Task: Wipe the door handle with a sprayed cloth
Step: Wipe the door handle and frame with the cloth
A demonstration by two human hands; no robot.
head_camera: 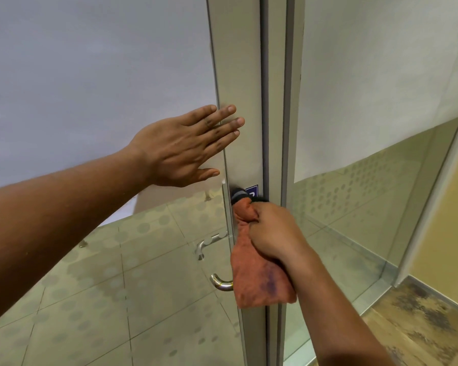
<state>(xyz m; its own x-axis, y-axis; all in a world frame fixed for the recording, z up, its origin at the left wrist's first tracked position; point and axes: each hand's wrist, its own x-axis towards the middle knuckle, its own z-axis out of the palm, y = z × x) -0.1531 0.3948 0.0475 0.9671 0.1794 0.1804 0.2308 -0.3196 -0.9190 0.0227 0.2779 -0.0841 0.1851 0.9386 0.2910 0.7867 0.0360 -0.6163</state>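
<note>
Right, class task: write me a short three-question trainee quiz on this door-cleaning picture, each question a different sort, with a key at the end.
1. True or false: the left hand lies flat and open against the door frame, above the handle.
2. Multiple choice: the orange cloth is held by A) the left hand, B) the right hand, C) neither hand.
3. Fill in: the bunched top of the cloth is pressed on the dark round ______ beside the small blue label.

Key
1. True.
2. B.
3. Knob; the metal pull handle lower down is partly hidden behind the hanging cloth.
</note>
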